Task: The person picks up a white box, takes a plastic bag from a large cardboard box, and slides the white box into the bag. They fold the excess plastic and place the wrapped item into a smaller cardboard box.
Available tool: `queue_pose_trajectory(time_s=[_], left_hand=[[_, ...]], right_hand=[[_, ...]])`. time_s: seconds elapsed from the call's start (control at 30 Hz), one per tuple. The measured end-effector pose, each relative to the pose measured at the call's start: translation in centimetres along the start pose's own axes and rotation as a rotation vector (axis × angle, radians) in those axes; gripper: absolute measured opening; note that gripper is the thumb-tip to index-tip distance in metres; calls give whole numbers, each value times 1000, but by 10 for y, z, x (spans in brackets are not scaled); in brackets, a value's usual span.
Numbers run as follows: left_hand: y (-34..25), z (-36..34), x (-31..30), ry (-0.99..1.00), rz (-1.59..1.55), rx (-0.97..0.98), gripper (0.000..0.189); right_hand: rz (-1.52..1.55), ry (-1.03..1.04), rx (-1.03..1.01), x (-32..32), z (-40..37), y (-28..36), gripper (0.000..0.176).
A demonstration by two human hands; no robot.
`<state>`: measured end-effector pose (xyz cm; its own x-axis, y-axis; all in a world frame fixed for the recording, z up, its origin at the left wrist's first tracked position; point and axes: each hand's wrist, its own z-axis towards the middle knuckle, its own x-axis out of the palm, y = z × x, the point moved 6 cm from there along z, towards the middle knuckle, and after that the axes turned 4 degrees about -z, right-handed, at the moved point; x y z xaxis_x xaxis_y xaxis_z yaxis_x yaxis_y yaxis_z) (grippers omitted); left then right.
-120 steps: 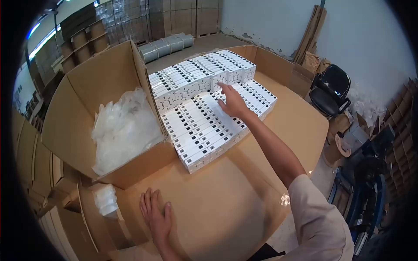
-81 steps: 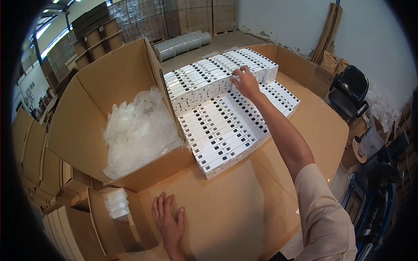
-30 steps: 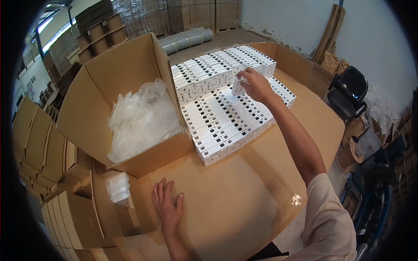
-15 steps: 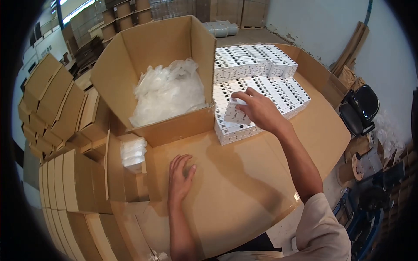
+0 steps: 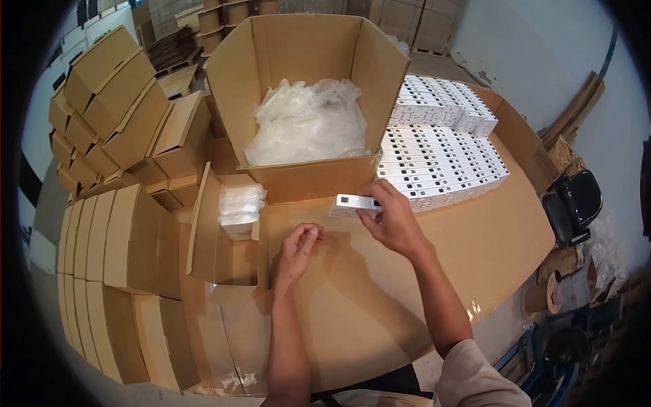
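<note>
My right hand grips a small white box by its right end, with a dark square on its top face. The box is held over the cardboard-covered table, just in front of the stacked white boxes. Lower and to the left, my left hand hovers with its fingers curled and the thumb against them, nothing visible in it. Left of that hand stands an open narrow carton, partly filled with several wrapped white packs.
Behind my hands, a large open carton contains crumpled clear plastic bags. Brown cartons are stacked along the left side. A black chair stands off the table's right edge.
My right hand has carried the white box leftward and toward me, away from the stack, and tilted it. My left hand has risen slightly and its fingers have closed. The view has shifted left.
</note>
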<state>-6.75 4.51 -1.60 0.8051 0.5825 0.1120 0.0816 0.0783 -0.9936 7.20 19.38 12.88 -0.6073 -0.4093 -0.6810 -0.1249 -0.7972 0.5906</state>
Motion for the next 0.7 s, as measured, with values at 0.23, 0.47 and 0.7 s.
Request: queue_pose_trajectory(time_s=[0.23,0.47,0.7], left_hand=[[6,3,-6,-14,-437,-61,40],[-5,2,-7,-103,-285,-36,37],[6,9,-2,-85,-139,-9,34]], right_hand=[[-228,-149,-252,45,-17,22,31],[46,-233,-105,62,-40,13,37],[674,-171,274,103,-66,-60,31]])
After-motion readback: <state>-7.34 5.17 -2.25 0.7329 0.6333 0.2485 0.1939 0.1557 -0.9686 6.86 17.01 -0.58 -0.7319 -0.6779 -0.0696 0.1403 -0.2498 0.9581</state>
